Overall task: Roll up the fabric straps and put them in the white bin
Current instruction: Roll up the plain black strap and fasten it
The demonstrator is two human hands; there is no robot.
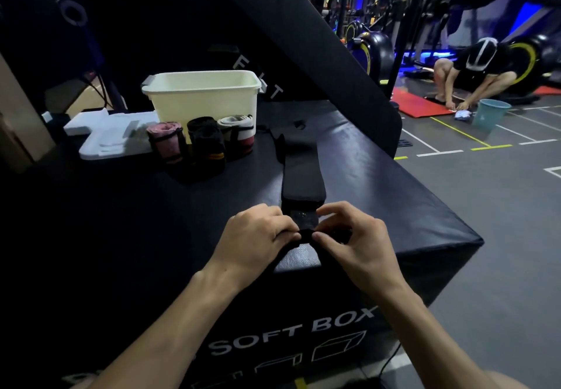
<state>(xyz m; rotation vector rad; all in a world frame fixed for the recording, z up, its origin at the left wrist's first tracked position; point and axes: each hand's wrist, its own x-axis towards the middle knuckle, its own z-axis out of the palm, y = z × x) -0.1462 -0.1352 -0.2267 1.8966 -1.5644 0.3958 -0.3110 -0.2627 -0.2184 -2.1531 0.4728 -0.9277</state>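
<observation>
Both hands at near end of black strap (303,173) on soft box: left hand (258,234) and right hand (355,237) pinched it, first turn just started. Three rolled straps (202,141) stood beside white bin (203,94), none seen inside. Rolling, binning left.

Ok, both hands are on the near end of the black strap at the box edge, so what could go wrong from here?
The left hand and right hand pinch the black strap right at the soft box edge, so a loose first turn could slip off the edge. The strap's far end lies close to the three rolled straps standing before the white bin; dragging it might topple them.
</observation>
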